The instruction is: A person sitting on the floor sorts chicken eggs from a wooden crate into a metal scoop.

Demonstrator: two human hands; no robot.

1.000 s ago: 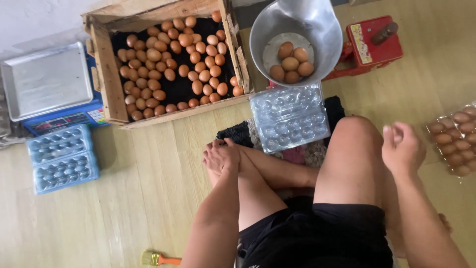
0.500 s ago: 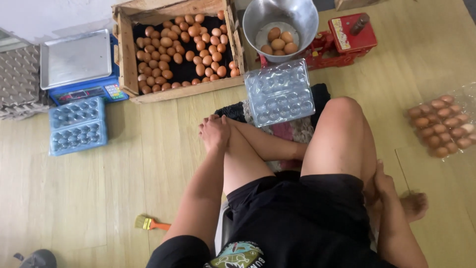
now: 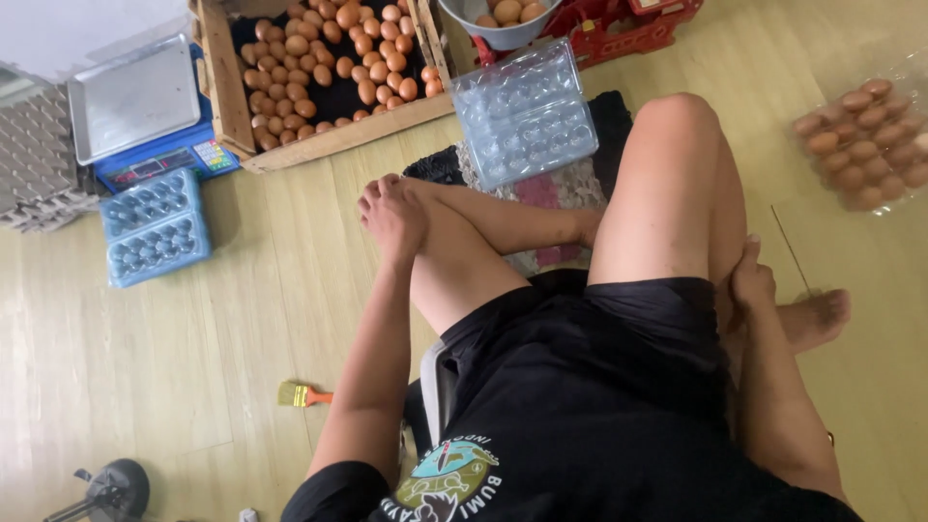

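I sit on a wooden floor with my legs folded. My left hand (image 3: 391, 215) rests flat on my left knee and holds nothing. My right hand (image 3: 750, 280) presses against the outside of my raised right thigh, its fingers partly hidden behind the leg, also with nothing in it. In front of my knees an open clear plastic egg tray (image 3: 523, 112) lies on a dark patterned mat (image 3: 541, 190). Beyond it stand a wooden crate of brown eggs (image 3: 329, 68) and a metal bowl (image 3: 503, 24) with a few eggs inside.
A scale with a metal pan (image 3: 135, 97) and a stack of grey cardboard trays (image 3: 34, 164) stand at the left, blue plastic egg trays (image 3: 155, 227) before them. A filled clear egg carton (image 3: 860, 145) lies at right. A small orange-handled brush (image 3: 304, 394) lies by my left arm.
My right hand has dropped from above my right knee to the side of my thigh. My left hand stayed on my left knee. The view has tilted down towards my lap.
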